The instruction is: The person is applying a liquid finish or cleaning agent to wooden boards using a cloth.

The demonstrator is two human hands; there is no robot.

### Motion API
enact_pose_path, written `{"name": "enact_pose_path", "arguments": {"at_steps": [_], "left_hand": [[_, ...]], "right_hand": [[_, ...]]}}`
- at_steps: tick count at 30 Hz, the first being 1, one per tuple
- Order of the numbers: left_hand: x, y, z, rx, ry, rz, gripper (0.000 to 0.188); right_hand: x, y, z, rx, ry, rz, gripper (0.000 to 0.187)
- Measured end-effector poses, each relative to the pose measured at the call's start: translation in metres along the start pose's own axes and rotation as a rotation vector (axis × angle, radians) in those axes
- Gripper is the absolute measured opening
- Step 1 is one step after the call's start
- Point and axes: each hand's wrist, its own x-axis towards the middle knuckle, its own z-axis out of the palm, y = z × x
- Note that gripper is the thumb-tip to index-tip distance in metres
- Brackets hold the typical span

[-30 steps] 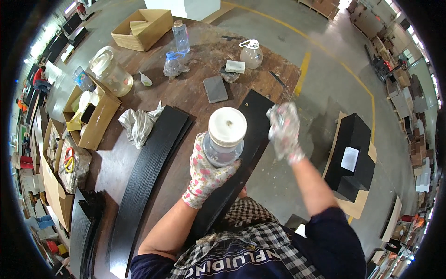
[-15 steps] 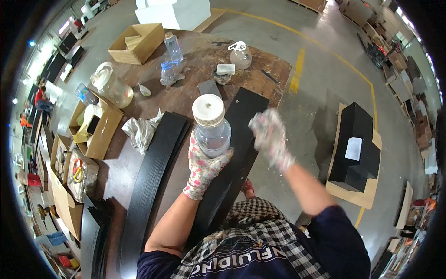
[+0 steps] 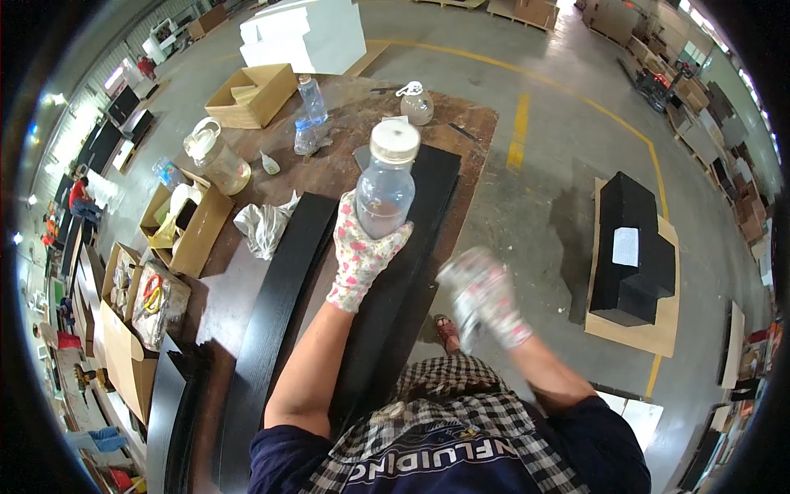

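Observation:
My left hand (image 3: 369, 253), in a floral-patterned glove, is wrapped round a clear plastic bottle (image 3: 387, 193) with a wide white lid. The bottle is upright above the black boards, with some cloudy content low inside. My right hand (image 3: 481, 292), gloved too, is off the table's right edge, beside and below the bottle and apart from it. Motion smears its fingers, and a greyish patch at them is too blurred to name. Beneath my left arm lies a long black board (image 3: 415, 239), with another black board (image 3: 276, 329) to its left.
On the brown table (image 3: 337, 99) stand a round jar (image 3: 417, 107), small bottles (image 3: 311, 99), a large clear jug (image 3: 218, 160), a crumpled white cloth (image 3: 265, 226) and cardboard boxes (image 3: 247, 97). A black block-shaped piece (image 3: 629, 255) rests on cardboard on the floor at right.
My left hand has raised the bottle slightly and tilted it less toward me. My right hand has swung down, away from the boards. The whole view has shifted a little.

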Motion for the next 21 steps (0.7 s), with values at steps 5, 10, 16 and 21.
{"name": "enact_pose_path", "arguments": {"at_steps": [5, 10, 16, 21], "left_hand": [[-0.018, 0.041, -0.033, 0.377, -0.288, 0.13, 0.074], [-0.026, 0.07, -0.048, 0.656, -0.472, 0.196, 0.07], [-0.008, 0.122, -0.053, 1.213, -0.798, 0.135, 0.061], [0.0, 0.14, -0.032, 1.363, -0.909, 0.306, 0.057]], "right_hand": [[0.042, -0.113, -0.013, -0.072, 0.463, 0.014, 0.02], [0.055, -0.087, 0.013, -0.268, 0.327, -0.11, 0.013], [0.009, -0.02, 0.016, 0.292, 0.461, 0.261, 0.012], [0.0, -0.001, 0.008, 0.571, 0.598, 0.423, 0.015]]}}
